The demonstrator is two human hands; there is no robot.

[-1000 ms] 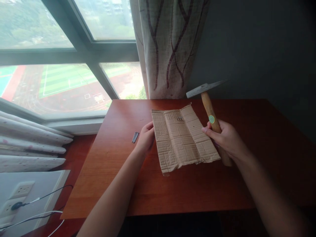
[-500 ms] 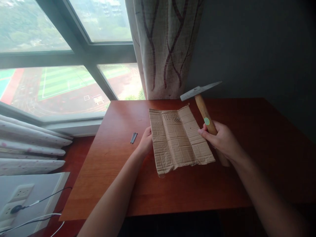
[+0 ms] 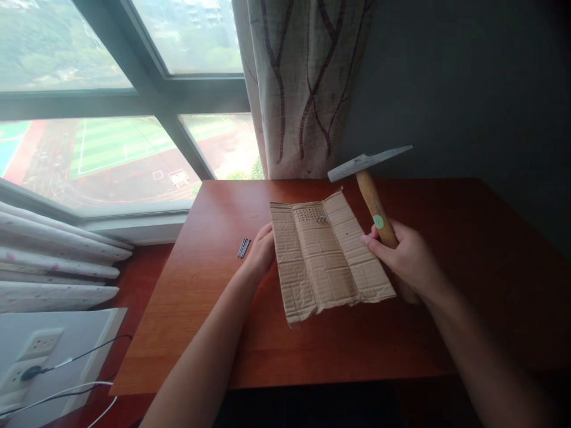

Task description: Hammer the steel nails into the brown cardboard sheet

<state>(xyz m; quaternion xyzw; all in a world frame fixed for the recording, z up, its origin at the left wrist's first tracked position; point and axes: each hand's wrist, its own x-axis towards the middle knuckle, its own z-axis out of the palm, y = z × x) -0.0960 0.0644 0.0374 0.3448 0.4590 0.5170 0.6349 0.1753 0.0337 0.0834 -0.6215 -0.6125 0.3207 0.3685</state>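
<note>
A creased piece of brown cardboard [image 3: 325, 258] lies on a reddish wooden table [image 3: 312, 345], with rows of small holes and a few nails near its far edge. My left hand [image 3: 259, 252] rests at the cardboard's left edge, fingers curled against it. My right hand [image 3: 408, 258] is closed round the wooden handle of a hammer [image 3: 372, 190], whose metal head is raised above the table behind the cardboard's right corner. A few loose nails [image 3: 244, 247] lie on the table just left of my left hand.
A window [image 3: 111, 119] and a patterned curtain [image 3: 307, 83] stand behind the table, a dark wall to the right. At the lower left are a white unit with power sockets [image 3: 31, 351] and cables, plus rolled white fabric [image 3: 53, 267].
The cardboard, my hands and the hammer have shifted only slightly in the picture; the hammer head stays raised.
</note>
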